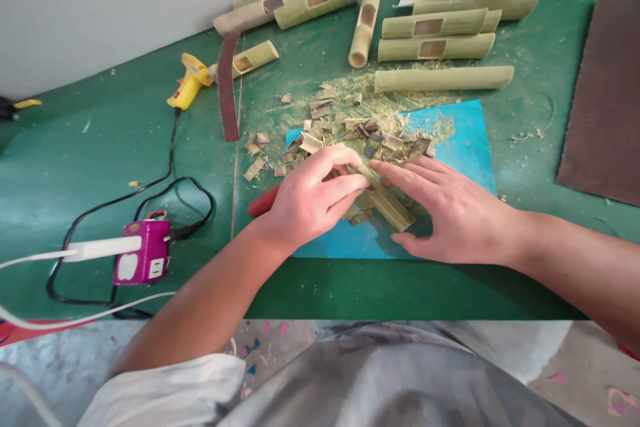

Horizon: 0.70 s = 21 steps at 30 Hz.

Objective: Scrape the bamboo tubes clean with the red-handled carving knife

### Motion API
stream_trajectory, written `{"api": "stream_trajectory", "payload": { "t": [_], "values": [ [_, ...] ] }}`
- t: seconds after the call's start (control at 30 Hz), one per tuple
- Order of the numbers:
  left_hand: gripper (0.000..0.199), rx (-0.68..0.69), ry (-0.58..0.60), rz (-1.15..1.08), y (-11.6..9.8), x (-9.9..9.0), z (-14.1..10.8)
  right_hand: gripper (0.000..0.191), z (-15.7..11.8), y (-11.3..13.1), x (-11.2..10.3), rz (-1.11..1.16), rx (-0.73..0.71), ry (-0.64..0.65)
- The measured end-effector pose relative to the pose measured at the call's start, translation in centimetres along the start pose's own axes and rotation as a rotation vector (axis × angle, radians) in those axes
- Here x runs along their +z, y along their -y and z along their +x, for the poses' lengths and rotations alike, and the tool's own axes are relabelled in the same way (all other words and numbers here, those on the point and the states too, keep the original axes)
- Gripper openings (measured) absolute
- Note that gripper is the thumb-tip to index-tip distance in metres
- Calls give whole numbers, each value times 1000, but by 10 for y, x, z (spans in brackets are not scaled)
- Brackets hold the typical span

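A short bamboo tube (393, 208) lies slanted over the blue sheet (460, 147), its far end partly covered by my fingers. My left hand (320, 190) is closed around the upper part of this tube. My right hand (445, 203) is beside it with thumb and fingers spread apart; its fingertips come close to the tube, and I cannot tell whether they touch. Bamboo chips (370, 137) and fine shavings are heaped just beyond both hands. A red handle (263, 201) sticks out at the left from under my left hand; the rest is hidden.
Several notched bamboo tubes (437, 48) lie at the back of the green table (285, 287). At the left are a yellow glue gun (190, 83), a sandpaper strip (229, 90) and a purple power adapter (145, 250) with cords. A dark brown sheet (605, 100) lies right.
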<state>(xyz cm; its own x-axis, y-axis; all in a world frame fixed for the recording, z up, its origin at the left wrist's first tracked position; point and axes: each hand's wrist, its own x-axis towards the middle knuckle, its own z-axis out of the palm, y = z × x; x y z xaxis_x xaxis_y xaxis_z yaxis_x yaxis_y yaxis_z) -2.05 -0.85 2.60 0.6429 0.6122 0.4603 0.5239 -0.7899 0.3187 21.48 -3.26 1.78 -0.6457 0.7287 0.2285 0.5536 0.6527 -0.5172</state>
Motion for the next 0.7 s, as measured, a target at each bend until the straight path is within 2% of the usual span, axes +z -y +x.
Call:
{"api": "stream_trajectory", "payload": {
  "t": [0.1, 0.2, 0.33, 0.43, 0.53, 0.7],
  "values": [
    [13, 43, 3, 14, 1, 0, -2, 78, 0, 1, -4, 59, -3, -30],
    [15, 18, -33, 42, 0, 1, -5, 72, 1, 1, -7, 177, 61, -70],
    [15, -27, -116, 82, -2, 4, -4, 54, 1, 3, -12, 348, 208, -117],
    [12, -44, -139, 82, -2, 4, -2, 40, 2, 3, -13, 432, 239, -172],
    [11, -63, -139, 77, -2, 4, 0, 32, 3, 4, -14, 437, 234, -229],
    [10, -84, -134, 131, -1, 4, -2, 31, 3, 3, -13, 369, 220, -236]
  ]
}}
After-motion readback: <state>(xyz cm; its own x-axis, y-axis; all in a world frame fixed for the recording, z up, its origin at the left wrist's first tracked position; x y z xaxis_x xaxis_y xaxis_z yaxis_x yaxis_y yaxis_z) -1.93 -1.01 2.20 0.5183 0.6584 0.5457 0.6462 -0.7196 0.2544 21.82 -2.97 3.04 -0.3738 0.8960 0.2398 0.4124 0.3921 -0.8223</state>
